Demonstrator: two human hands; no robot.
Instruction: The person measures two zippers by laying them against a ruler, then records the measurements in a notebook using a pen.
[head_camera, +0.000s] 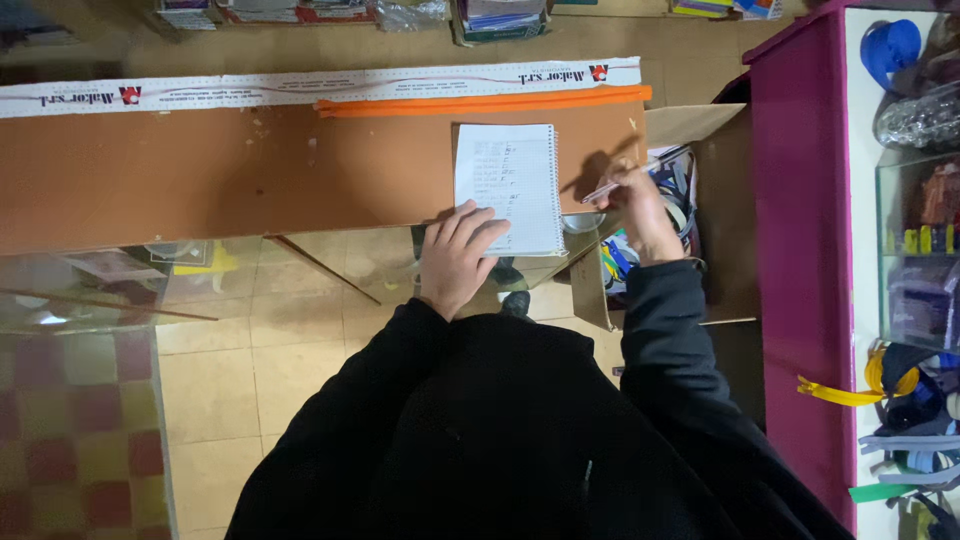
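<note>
Two hands work: left hand (455, 255) fingers spread on notebook (508, 185), right hand (635, 200) fingers pinching pen (625, 178) beside cardboard box (715, 150).

Notebook (508, 187) writing (too small) illegible

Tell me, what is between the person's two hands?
In the head view, the spiral notebook lies between them: the left hand presses its bottom corner, and the right hand holds a pen beside it.

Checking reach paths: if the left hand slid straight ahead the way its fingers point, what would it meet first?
The left hand already rests on the spiral notepad; straight on, it crosses the page, then probably reaches the orange strip.
</note>
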